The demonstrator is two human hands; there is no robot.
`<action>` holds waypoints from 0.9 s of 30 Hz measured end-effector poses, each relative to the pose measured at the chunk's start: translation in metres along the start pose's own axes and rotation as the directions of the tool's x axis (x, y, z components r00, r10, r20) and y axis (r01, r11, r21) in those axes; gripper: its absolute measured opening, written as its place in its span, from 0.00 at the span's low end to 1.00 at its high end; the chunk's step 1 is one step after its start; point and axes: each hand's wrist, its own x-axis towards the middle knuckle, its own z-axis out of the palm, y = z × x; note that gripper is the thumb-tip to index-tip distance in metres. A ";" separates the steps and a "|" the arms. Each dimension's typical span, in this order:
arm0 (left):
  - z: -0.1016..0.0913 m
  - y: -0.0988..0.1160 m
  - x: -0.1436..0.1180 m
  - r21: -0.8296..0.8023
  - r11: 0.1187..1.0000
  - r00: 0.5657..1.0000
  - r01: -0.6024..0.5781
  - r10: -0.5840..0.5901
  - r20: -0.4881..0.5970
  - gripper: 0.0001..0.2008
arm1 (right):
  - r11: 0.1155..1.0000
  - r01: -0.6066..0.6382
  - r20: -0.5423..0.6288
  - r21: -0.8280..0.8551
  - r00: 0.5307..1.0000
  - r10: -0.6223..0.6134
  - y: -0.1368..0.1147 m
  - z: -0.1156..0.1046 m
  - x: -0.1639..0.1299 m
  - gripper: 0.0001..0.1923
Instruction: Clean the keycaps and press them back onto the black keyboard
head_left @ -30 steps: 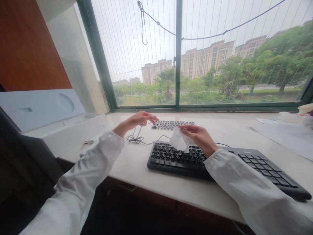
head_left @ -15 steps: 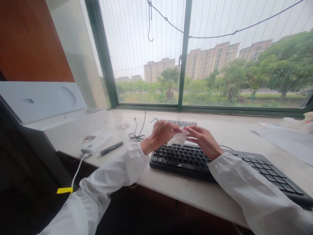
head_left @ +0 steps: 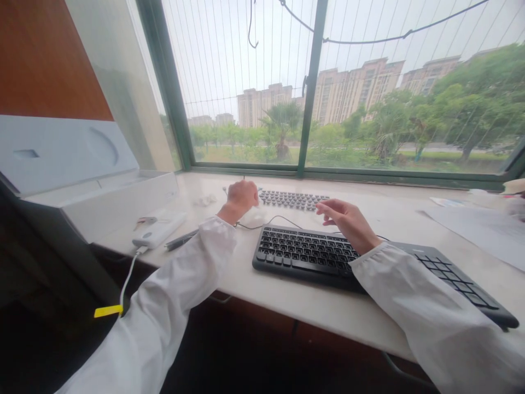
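Observation:
My left hand [head_left: 241, 198] is closed in a loose fist above the table, left of the keycaps. A thin white tissue [head_left: 255, 214] shows just under its fingers; its outline blurs into the pale tabletop. My right hand [head_left: 343, 219] hovers over the back edge of the black keyboard [head_left: 303, 257], its fingers half bent and a little apart, with nothing visible in them. The keyboard's main block has no caps on most switches, while the number pad at the right keeps its keys. Behind it, loose keycaps [head_left: 291, 200] lie in rows.
A white open box [head_left: 118, 205] stands at the left. Before it lie a white power bank [head_left: 153, 232] with a cable, keys [head_left: 144, 222] on it, and a dark pen [head_left: 180, 241]. Crumpled tissue [head_left: 205, 200] lies behind. Papers [head_left: 476, 230] are at the right, below the window.
My hands have parted: the left moved left with the tissue, the right stayed over the keyboard. The keycap rows and more of the keyboard are now uncovered. The view has tilted slightly down.

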 end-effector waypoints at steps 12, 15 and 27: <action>0.037 -0.025 0.012 0.127 0.992 0.996 0.028 -0.038 0.084 0.12 | 0.996 0.049 0.072 -0.078 0.996 -0.043 0.002 0.000 -0.001 0.20; 0.043 -0.018 0.017 0.109 0.993 0.996 -0.034 0.025 0.080 0.17 | 0.993 0.071 0.060 -0.093 0.996 -0.066 0.001 0.000 -0.001 0.19; 0.073 -0.020 0.049 0.027 0.994 0.989 -0.105 0.102 0.103 0.09 | 0.962 0.133 0.090 -0.238 0.989 -0.114 0.008 0.000 0.004 0.14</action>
